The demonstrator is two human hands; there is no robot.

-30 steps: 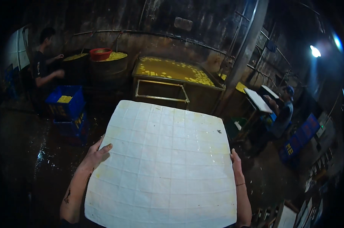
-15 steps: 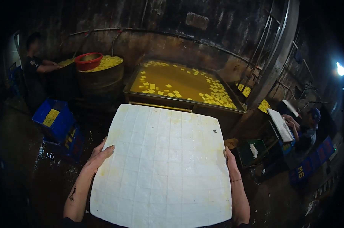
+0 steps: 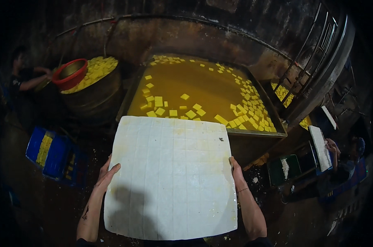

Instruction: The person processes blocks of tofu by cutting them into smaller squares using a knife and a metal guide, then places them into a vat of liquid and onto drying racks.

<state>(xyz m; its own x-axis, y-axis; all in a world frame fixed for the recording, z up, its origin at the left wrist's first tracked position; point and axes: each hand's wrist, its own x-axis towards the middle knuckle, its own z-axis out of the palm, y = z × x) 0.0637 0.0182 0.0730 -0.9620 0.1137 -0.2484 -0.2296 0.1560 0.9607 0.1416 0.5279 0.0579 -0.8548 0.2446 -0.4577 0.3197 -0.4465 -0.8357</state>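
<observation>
A large, nearly square white slab (image 3: 170, 181) with grid lines and faint yellow stains is held out in front of me; it looks like pressed tofu. At its left edge my left hand (image 3: 108, 172) is closed, thumb on top and fingers hidden beneath. The right edge is gripped by my right hand (image 3: 236, 172), whose fingers are also partly hidden. Just beyond the slab's far edge stands a wide metal vat (image 3: 250, 142) of yellow-brown liquid (image 3: 182, 78). Yellow blocks (image 3: 158, 101) float there, crowding along its right side.
Left of the vat, a drum (image 3: 94, 99) of yellow blocks carries a red basin (image 3: 67, 85); a co-worker (image 3: 19, 80) stands beyond. Blue crates (image 3: 59, 162) sit at left. At right are a green crate (image 3: 273, 168), a post (image 3: 324, 78) and another co-worker (image 3: 349, 160) handling a white slab (image 3: 320, 146).
The vat now appears larger and closer to the slab. My hands still hold the slab, which sits slightly further left in view, with a shadow across its lower part.
</observation>
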